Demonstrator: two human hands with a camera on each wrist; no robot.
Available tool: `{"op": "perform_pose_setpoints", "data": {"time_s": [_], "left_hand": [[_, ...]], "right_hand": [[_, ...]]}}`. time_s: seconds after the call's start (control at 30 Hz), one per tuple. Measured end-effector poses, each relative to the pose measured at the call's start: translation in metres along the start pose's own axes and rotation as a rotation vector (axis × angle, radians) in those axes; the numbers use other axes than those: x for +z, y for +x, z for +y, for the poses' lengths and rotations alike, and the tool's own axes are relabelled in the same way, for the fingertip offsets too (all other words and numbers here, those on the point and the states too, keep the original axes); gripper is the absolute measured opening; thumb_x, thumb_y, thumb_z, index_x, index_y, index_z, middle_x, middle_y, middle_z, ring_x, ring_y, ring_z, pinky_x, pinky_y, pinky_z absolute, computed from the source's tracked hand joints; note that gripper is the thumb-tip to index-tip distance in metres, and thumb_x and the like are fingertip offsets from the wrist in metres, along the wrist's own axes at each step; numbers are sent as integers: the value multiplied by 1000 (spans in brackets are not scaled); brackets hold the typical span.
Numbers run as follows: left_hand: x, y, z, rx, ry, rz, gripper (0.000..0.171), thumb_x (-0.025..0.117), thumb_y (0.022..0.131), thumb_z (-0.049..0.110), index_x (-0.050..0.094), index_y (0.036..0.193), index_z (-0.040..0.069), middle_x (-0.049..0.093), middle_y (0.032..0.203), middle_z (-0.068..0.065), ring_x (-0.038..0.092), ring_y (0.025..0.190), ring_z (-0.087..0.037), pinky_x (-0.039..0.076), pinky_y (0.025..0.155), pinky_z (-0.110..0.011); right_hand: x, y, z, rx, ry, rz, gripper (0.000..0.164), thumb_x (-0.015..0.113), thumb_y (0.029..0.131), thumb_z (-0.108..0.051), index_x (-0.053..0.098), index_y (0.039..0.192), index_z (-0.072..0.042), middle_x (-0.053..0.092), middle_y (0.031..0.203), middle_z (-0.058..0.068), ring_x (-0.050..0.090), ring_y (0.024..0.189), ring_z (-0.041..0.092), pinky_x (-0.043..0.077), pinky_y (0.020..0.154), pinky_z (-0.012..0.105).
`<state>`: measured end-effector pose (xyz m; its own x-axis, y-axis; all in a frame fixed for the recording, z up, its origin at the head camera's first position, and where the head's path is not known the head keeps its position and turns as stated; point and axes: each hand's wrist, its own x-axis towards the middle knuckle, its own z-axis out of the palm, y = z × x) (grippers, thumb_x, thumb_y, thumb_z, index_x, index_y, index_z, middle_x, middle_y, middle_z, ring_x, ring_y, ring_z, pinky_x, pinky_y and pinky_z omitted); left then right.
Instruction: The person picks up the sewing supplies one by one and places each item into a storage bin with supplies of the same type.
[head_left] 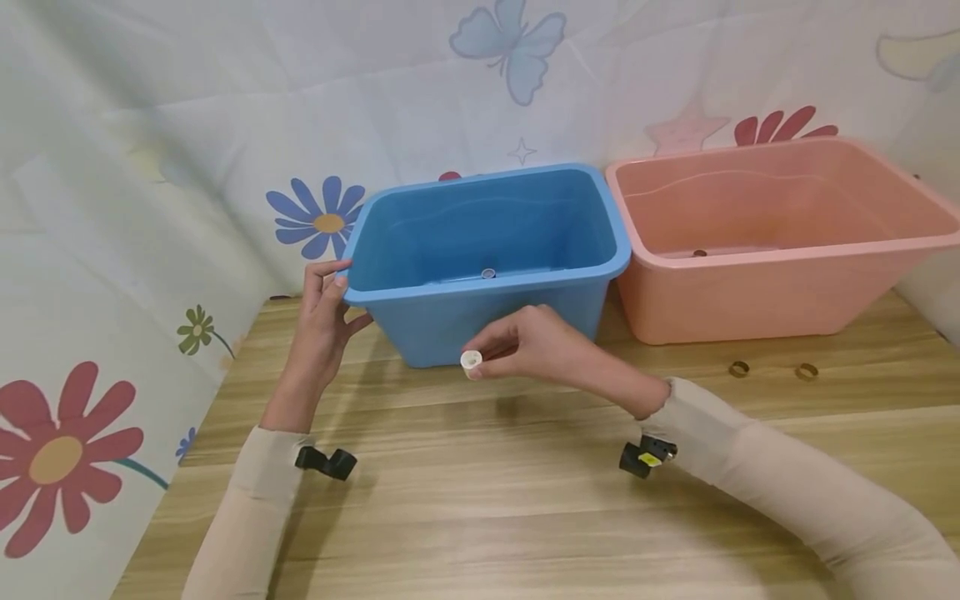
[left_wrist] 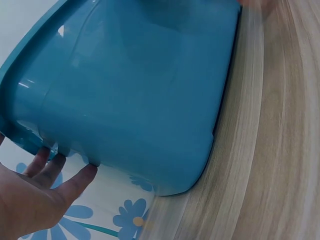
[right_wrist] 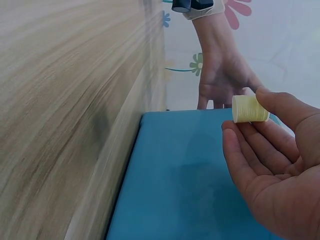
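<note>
In the head view, my right hand [head_left: 543, 346] pinches a small spool of pale thread [head_left: 471, 360] between thumb and fingers, in front of the blue tub [head_left: 487, 293]. The right wrist view shows the yellowish windings of the spool [right_wrist: 250, 109], with the thumb on top and the fingers below. My left hand [head_left: 321, 321] holds the left end of the blue tub at its rim. From the left wrist, its fingers [left_wrist: 75, 185] meet the tub's side just under the lip. Inside this tub lies a small whitish round piece [head_left: 488, 273].
A pink tub [head_left: 750, 292] stands right beside the blue one, with a small brown piece [head_left: 700, 252] inside. Two brownish rings, one left [head_left: 738, 368] and one right [head_left: 806, 372], lie on the wooden table [head_left: 480, 500] before it. A patterned curtain [head_left: 225, 100] hangs behind.
</note>
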<state>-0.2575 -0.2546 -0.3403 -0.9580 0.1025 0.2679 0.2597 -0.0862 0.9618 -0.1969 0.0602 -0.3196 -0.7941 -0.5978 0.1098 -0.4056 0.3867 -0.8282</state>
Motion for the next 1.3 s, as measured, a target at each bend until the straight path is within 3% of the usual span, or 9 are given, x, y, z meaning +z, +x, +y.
{"op": "perform_pose_setpoints", "data": {"time_s": [0.27,0.57,0.83,1.3], "left_hand": [[1,-2,2,3,1,-1,28,52,105,31,46,131,26,38,150,-12,41,140,-39,37,105,-70],[0,-4,2,-12,-3,20,26,52,105,29,46,130,27,41,146,-10,45,136,-34,48,99,-55],[2,-3,1,-7,-9,10,27,52,104,31,44,130,26,39,149,-12,43,138,-35,35,106,-70],[2,0,0,-1,-16,14,28,52,104,31,46,130,26,39,149,-11,45,136,-35,39,105,-67]], "right_hand": [[2,-2,-6,-14,-10,3,29,84,85,-23,79,112,-16,77,97,-7,72,93,6,58,83,27],[-4,-7,-9,-28,-24,8,28,85,85,-23,79,112,-17,77,97,-9,72,93,6,58,84,27],[-11,-11,-12,-23,-17,22,30,85,85,-27,79,113,-18,77,97,-8,73,93,7,58,85,28],[-10,-7,-19,-49,-10,31,26,85,85,-24,79,110,-19,77,94,-11,73,90,4,58,83,26]]}}
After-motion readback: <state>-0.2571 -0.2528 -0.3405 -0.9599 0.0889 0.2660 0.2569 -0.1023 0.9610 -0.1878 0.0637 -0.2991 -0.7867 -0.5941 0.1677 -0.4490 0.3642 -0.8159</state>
